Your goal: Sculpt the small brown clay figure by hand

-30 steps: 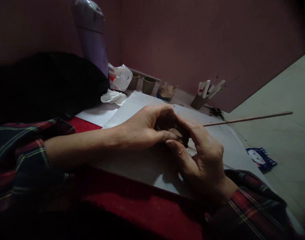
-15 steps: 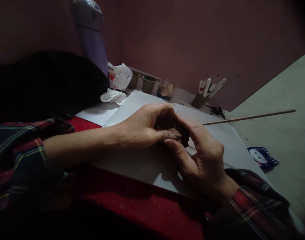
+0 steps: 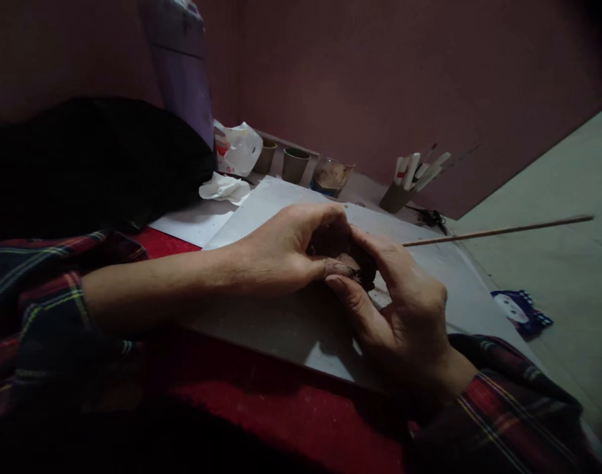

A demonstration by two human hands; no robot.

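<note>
A dark brown lump of what looks like clay point(image 3: 364, 268) is held between both hands, above a white board. My left hand point(image 3: 293, 243) curves over its far and left side, thumb pressed on the near side. Opposite it, my right hand point(image 3: 404, 299) closes around the right side, its thumb close to the left thumb's tip. Brown smears mark both thumbs, and fingers hide much of the lump. A thin wooden stick point(image 3: 498, 232) juts right from behind the right hand; I cannot tell whether its hidden end is gripped.
Under the hands lies the white board point(image 3: 261, 336) on red cloth point(image 3: 281, 415). Behind it stand two cups point(image 3: 295, 164), a glass with brownish liquid point(image 3: 331, 176) and a holder with sticks point(image 3: 397, 196). Crumpled tissue point(image 3: 225, 189), a plastic bag point(image 3: 241, 148) and a purple bottle-like object point(image 3: 185, 85) are left.
Both hands keep their hold on the clay with almost the same pose. The view has shifted slightly, and the stick's far end sits a little farther right.
</note>
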